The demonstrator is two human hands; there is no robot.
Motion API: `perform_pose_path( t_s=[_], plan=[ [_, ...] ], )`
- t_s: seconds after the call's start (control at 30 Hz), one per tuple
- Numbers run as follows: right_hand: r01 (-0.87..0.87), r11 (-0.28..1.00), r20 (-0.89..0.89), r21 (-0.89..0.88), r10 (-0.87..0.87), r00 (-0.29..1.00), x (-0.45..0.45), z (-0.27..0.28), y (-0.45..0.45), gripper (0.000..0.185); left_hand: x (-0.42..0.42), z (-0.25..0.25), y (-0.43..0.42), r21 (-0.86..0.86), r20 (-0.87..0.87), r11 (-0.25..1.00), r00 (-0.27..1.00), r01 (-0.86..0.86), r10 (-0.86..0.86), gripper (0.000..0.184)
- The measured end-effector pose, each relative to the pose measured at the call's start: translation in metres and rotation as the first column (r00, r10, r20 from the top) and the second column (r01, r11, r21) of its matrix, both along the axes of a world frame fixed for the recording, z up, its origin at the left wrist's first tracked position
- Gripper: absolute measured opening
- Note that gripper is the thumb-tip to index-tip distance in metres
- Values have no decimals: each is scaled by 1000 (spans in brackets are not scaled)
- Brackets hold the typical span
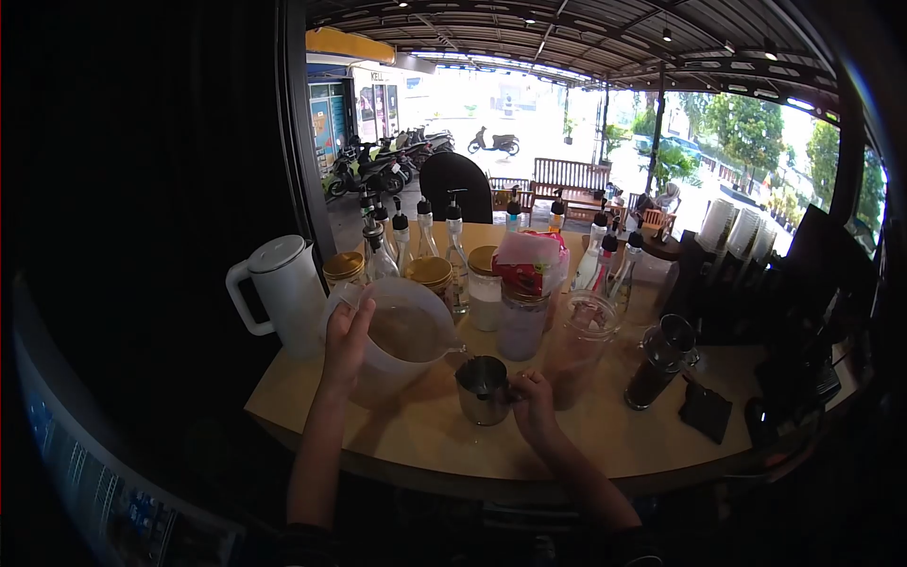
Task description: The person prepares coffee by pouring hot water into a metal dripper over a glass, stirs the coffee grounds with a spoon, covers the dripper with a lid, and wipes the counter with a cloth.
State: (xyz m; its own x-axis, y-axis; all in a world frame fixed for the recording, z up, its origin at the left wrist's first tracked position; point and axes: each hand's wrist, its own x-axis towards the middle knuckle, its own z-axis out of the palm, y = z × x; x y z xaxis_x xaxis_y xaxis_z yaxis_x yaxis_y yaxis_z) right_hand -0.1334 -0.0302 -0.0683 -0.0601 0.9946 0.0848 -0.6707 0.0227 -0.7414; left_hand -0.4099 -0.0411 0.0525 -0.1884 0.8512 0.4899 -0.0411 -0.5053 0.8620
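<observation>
My left hand (347, 342) is closed around the handle of a large translucent plastic pitcher (408, 331), which is tilted to the right with liquid inside. Its spout hangs just over the rim of a small metal milk jug (483, 395). By its handle, my right hand (535, 408) grips that jug, held upright over the wooden counter (605, 454). Whether liquid is flowing between the two is hard to make out. Right of my right hand are a wide glass jar (578, 335) and a glass press with dark contents (654, 373).
A lidded white pitcher (283, 293) stands at the left. Behind the vessels are several pump bottles (455, 241), gold-lidded jars (431, 274) and a red packet (531, 265). Stacked cups (732, 227) and a dark cloth-like square (707, 411) lie to the right.
</observation>
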Motion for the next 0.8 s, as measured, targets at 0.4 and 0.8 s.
perform_pose_path(
  t_s=[0.4, 0.8],
  plan=[
    [-29, 999, -27, 13, 30, 999, -2, 6, -2, 19, 1, 5, -6, 19, 1, 1000, 1000, 10, -10, 38],
    [-65, 997, -71, 51, 69, 995, -12, 19, -1, 23, -3, 9, -14, -3, 22, 1000, 999, -29, 29, 38]
  ],
)
